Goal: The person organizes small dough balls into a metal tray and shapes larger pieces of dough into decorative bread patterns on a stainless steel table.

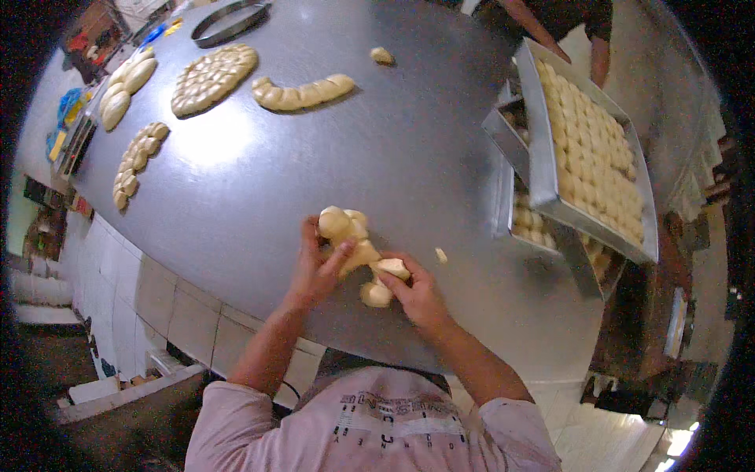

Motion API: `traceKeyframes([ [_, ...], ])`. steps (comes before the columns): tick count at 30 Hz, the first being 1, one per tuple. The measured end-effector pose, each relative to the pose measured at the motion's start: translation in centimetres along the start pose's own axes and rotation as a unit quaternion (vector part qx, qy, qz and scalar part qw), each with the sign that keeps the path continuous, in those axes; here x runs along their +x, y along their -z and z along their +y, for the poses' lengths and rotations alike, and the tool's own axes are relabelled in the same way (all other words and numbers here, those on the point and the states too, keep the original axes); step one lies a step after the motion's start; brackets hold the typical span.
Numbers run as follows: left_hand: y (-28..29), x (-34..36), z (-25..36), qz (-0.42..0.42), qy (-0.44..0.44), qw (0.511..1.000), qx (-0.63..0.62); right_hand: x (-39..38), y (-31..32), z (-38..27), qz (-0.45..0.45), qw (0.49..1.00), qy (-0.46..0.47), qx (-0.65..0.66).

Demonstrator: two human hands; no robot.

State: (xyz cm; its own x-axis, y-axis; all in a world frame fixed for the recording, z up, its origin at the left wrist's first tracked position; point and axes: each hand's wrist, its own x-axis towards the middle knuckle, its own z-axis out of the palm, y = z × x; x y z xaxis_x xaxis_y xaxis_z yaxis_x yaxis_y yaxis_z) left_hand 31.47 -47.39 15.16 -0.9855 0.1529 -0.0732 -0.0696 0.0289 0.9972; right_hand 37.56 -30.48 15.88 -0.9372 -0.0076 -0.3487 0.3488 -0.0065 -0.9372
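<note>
Over the near part of the steel table, my left hand (pixel 317 267) is wrapped round a lumpy piece of dough (pixel 358 248) with a rounded knob at its far end. My right hand (pixel 417 289) grips a smaller dough piece (pixel 393 268) between thumb and fingers. A stretched strand of dough links the two hands. Just below, a round dough ball (pixel 376 294) sits beside my right fingers; whether it is joined to the rest I cannot tell. A small dough scrap (pixel 441 256) lies on the table to the right of my right hand.
Across the steel table (pixel 259 181) lie a curved dough strip (pixel 305 93), a scored dough slab (pixel 214 79), a row of dough pieces (pixel 140 164), long dough lumps (pixel 127 86) and a metal ring (pixel 230 22). Stacked trays of dough balls (pixel 590 145) stand right, near another person's arm (pixel 537 27).
</note>
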Motion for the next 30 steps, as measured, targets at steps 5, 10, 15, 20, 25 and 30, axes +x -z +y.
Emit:
traceKeyframes([
  [5, 1.8, 1.0, -0.3, 0.120, -0.291, 0.792, 0.523, -6.6, 7.2, -0.5, 0.062, 0.952, 0.053, -0.295],
  [10, 4.0, 0.5, 0.5, 0.284, -0.095, 0.820, 0.489, -9.3, 10.7, -0.6, 0.109, 0.985, 0.016, -0.131],
  [15, -5.9, -4.1, 3.9, -0.211, -0.191, 0.924, 0.253, -10.0, 11.2, 0.0, 0.084, 0.956, -0.006, 0.282],
  [20, -11.2, -5.6, 3.3, -0.387, -0.133, 0.874, 0.262, -11.4, 14.0, 1.9, 0.208, 0.963, 0.050, 0.161],
  [25, -5.3, -3.7, 2.1, -0.121, 0.014, 0.992, 0.036, -19.9, 19.9, 6.2, 0.320, 0.871, 0.132, -0.347],
  [30, -7.1, -3.6, 0.7, -0.164, -0.009, 0.984, 0.072, -12.4, 22.6, 5.7, 0.431, 0.681, 0.047, -0.590],
])
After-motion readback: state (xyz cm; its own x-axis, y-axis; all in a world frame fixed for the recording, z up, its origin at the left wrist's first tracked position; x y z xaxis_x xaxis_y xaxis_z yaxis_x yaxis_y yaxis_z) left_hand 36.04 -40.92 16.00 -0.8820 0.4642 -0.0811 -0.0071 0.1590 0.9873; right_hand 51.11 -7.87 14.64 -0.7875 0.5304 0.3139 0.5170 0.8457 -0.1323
